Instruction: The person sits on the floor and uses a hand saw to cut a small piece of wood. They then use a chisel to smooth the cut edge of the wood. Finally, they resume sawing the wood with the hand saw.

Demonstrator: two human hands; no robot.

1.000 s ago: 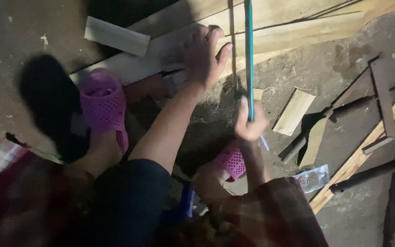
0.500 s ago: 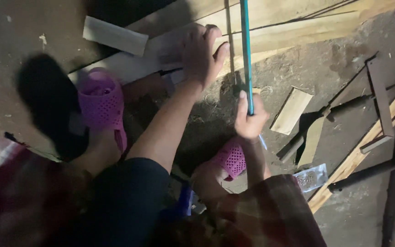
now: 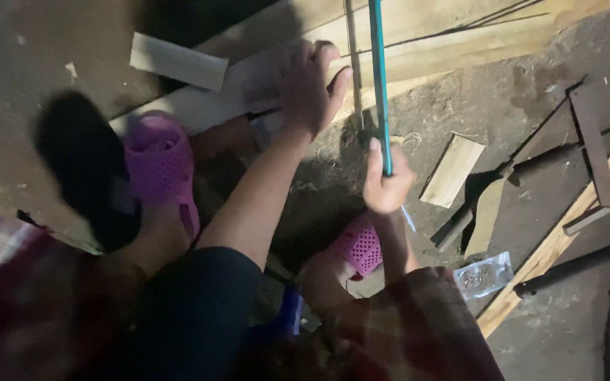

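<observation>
Head view | right hand (image 3: 387,185) clenched around lower end of teal saw frame (image 3: 378,77) | long axis near vertical in picture, pointing away from body, crossing pale wooden plank (image 3: 453,32) | left hand (image 3: 307,88) pressed flat on plank, fingers spread, gripping nothing | pink sandals (image 3: 160,162) on dirt floor (image 3: 552,324) beside plank

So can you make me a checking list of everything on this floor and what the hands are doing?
Surface: dark dusty floor, wood shavings.
Job's things: long pale wooden plank; saw with teal frame standing across it.
Clutter: small wood offcut, clear plastic packet, dark wooden sticks.
Hands: left hand pressed flat on the plank; right hand gripping the saw.
Cables: nothing seen.
Surroundings: pink perforated slippers on both feet.
</observation>
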